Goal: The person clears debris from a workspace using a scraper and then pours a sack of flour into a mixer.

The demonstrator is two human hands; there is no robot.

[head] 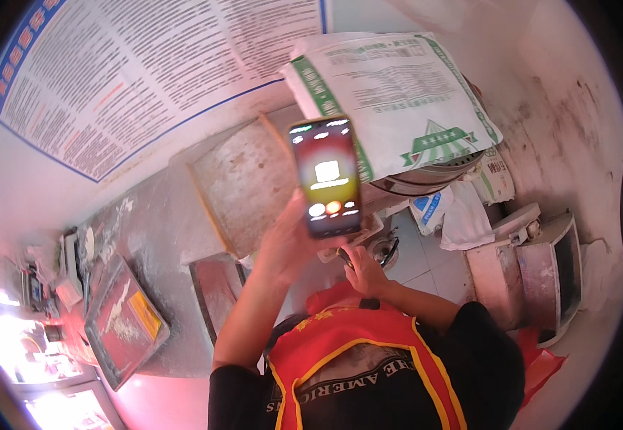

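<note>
A smartphone [326,174] with a lit screen is upright in my left hand [292,236], which grips it by its lower end. The screen bears a white square and several round icons. Below the phone, near my apron, is my right hand [365,271] with bent fingers. A small dark thing [345,257] shows at its fingertips; whether the hand grips it is unclear. Just past the hand, a round metal object [384,251] with a black part sits lower down, partly hidden. I wear a red apron [343,322] with yellow trim.
Behind the phone, a white and green printed sack [397,102] covers a round metal vessel [424,180]. A wooden board [247,177] lies on the floury worktop [177,301]. A metal tray [123,322] holds flour and a yellow flat piece. Worn boxy equipment [521,269] stands at right.
</note>
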